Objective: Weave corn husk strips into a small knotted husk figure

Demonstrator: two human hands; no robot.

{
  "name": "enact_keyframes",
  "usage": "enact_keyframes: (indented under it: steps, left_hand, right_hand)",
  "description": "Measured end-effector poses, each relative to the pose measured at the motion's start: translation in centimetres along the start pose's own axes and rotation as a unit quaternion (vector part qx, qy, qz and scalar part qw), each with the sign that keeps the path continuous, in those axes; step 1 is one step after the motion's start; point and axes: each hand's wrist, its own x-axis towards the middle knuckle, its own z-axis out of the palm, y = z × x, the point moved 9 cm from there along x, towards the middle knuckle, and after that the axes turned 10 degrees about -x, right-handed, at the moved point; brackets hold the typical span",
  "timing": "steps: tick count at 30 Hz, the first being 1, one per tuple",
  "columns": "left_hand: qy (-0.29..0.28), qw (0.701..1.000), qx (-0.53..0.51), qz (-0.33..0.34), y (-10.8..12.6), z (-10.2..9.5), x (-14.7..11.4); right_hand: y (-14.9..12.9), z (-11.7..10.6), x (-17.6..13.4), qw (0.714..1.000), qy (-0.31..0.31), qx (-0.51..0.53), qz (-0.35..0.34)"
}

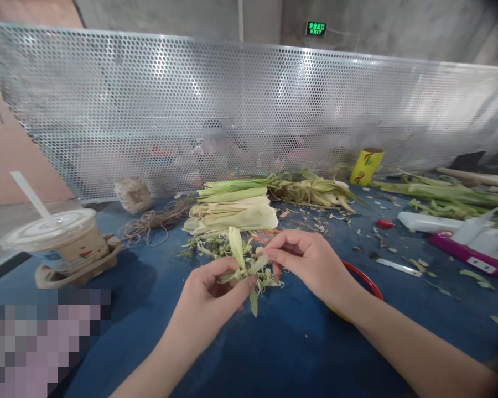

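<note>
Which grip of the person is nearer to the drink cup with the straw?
Left. The left grip holds a leafy piece to the right of the drink cup; the right grip is farther right, at the piece's other side.

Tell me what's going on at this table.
A person is working pale leaf strips, likely husk, with bare hands. The left hand holds a small knotted bunch over the blue table, while the right hand pinches at a strip on it. A stack of husks lies just beyond, with twine and a lidded cup off to the left.
</note>
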Motion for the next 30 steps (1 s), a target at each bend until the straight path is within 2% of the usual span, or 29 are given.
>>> enact_keyframes:
  steps: [2,5,9,13,15,19,23,26,30]
  left_hand:
    - [0.0,1.0,0.01,0.002,0.1,-0.1,0.0]
    - [-0.046,0.999,0.024,0.002,0.3,0.4,0.1]
    - [-0.122,0.991,0.062,0.008,0.4,1.3,-0.1]
    - [-0.148,0.986,0.069,0.017,0.5,1.4,-0.1]
    - [-0.148,0.985,0.089,0.031,0.8,1.3,-0.1]
    - [-0.183,0.976,0.109,0.034,0.8,1.8,-0.5]
    - [-0.201,0.979,0.014,-0.001,0.0,2.2,-0.7]
    - [-0.175,0.984,-0.037,-0.002,-0.5,1.9,-0.4]
    - [-0.157,0.986,-0.052,-0.007,-0.8,1.8,-0.1]
  right_hand:
    - [0.0,-0.3,0.1,1.0,0.004,0.002,0.003]
    - [0.5,0.0,0.3,1.0,-0.002,0.022,0.009]
    - [1.3,1.9,0.3,0.994,-0.069,0.088,0.016]
    - [0.7,3.8,-0.6,0.987,-0.139,0.08,-0.005]
    - [0.3,3.8,-0.8,0.991,-0.125,0.035,-0.019]
    - [-0.5,2.6,-0.7,0.997,-0.053,-0.01,-0.056]
    - [-0.8,1.4,-0.5,0.995,0.009,-0.008,-0.099]
    - [-0.1,1.0,-0.3,0.997,0.043,-0.018,-0.061]
    - [0.9,1.3,-0.1,1.0,0.018,0.02,0.01]
